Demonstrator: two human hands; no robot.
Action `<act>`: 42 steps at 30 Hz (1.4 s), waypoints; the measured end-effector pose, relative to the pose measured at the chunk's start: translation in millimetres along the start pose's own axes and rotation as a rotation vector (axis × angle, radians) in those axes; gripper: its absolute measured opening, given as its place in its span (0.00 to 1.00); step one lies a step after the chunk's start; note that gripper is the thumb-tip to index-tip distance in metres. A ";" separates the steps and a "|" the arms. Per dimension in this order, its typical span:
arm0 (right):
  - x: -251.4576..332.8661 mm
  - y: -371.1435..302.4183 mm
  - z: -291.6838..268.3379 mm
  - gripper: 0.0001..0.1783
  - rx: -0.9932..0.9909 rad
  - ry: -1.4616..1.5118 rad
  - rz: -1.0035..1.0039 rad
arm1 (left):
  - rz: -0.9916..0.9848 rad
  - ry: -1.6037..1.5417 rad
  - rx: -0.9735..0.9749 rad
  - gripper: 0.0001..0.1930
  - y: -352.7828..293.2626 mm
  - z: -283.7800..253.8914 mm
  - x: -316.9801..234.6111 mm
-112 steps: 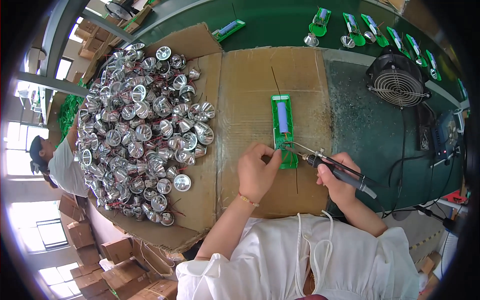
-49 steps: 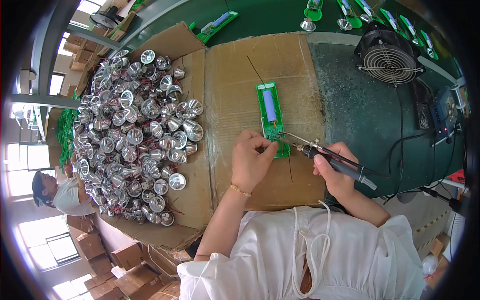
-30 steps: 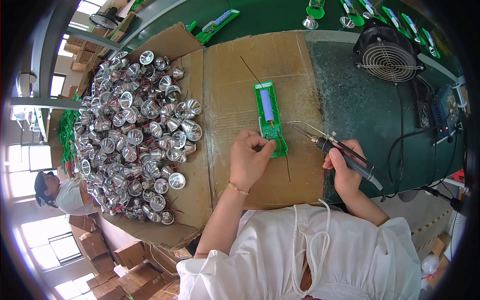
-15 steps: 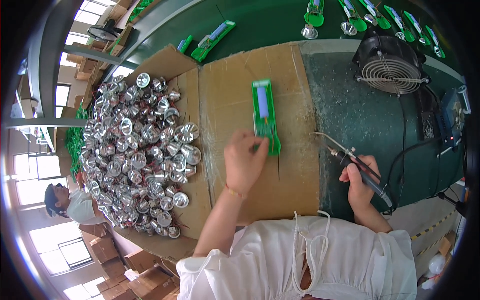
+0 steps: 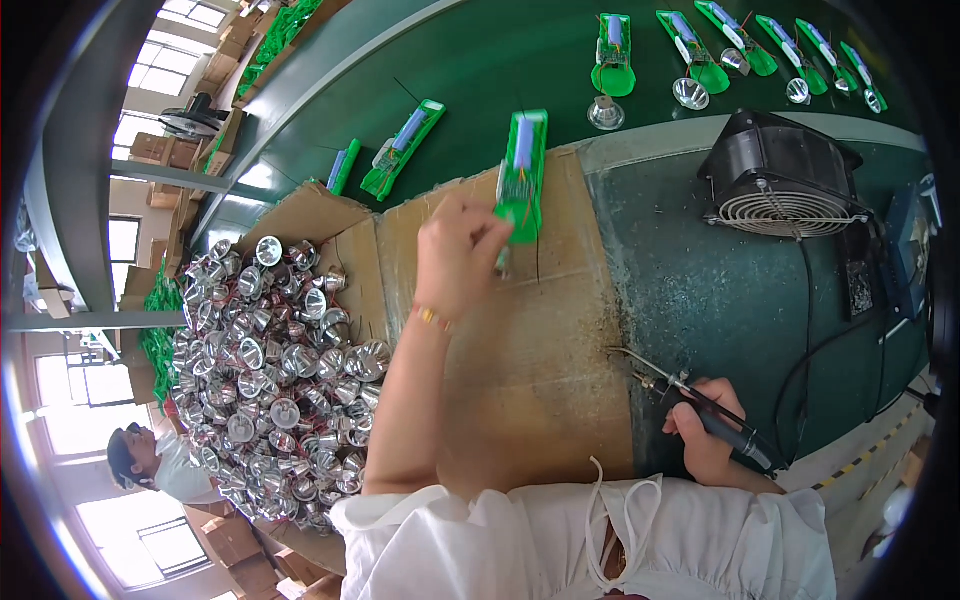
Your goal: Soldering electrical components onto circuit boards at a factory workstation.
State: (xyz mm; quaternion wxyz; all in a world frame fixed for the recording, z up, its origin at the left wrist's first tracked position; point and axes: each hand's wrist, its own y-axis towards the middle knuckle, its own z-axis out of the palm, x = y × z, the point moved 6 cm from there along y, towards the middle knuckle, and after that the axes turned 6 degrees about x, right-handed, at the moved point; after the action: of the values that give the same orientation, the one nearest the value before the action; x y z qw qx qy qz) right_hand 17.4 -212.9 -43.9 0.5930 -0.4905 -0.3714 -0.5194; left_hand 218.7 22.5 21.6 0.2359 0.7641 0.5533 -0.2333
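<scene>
Here, far left, a box (image 5: 285, 40) holds a heap of green plastic pieces. Nearer you, a cardboard tray (image 5: 310, 215) is piled with silvery reflector cups (image 5: 290, 365), red wires among them. Two green cases with blue cells lie past its far flap; a row of six more, reflectors beside them, runs along the far right.

Around: a co-worker (image 5: 165, 465) at left, beyond the tray. Your left forearm covers part of the tray's right side. Bare cardboard sheet (image 5: 540, 420) in front of you; black fan (image 5: 785, 175) at right, standing between your right hand and part of the far row.

Your left hand (image 5: 457, 252), blurred, has thumb and fingers pinched on the near end of a green case (image 5: 521, 175); the case extends away from it, over the sheet's far edge. Your right hand (image 5: 708, 425) is wrapped around a soldering iron (image 5: 738, 438), tip toward the left.
</scene>
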 end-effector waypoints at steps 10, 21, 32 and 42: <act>5.1 -0.8 6.7 0.08 -0.036 -0.054 -0.137 | -0.240 -0.321 0.158 0.05 -154.9 4.6 -30.5; 22.1 -4.8 43.0 0.11 0.137 -0.116 -0.294 | -0.272 -0.383 0.053 0.06 -156.9 8.9 -20.3; 12.4 15.2 58.0 0.09 0.116 -0.260 -0.238 | -0.265 -0.250 0.081 0.07 -130.5 31.6 1.6; 14.1 15.8 60.7 0.08 0.136 -0.220 -0.250 | -0.306 -0.279 0.106 0.07 -127.9 32.1 3.4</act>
State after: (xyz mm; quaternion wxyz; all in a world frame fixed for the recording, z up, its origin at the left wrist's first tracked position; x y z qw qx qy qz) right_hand 39.6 -158.0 -18.8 0.5114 -0.4530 -0.5263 -0.5063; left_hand 94.3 40.5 -18.6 0.2318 0.6427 0.6117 -0.3988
